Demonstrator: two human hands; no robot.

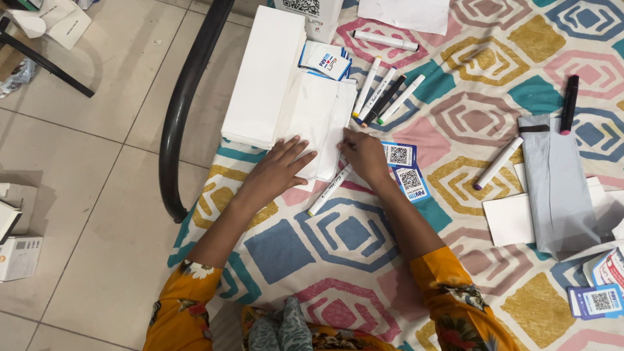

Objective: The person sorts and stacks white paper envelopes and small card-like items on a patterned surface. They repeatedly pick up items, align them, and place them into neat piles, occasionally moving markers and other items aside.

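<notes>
Your orange flowered sleeves [448, 305] fill the bottom edge, and both forearms reach up over the patterned bedsheet [351, 260]. Your left hand [278, 170] lies flat with fingers spread on the lower left part of a white paper envelope [318, 123], pressing it down. Your right hand [366, 156] rests at the envelope's lower right corner, fingers curled and touching its edge; neither hand is closed around anything. A white marker [329, 190] lies on the sheet just below the envelope, between your 2 hands. A tall stack of white envelopes [263, 78] sits touching the envelope's left side. 4 markers [385, 96] lie just beside its upper right edge, and 2 blue code stickers [404, 170] lie right of your right hand. A grey pouch [558, 188] lies well apart at right.
</notes>
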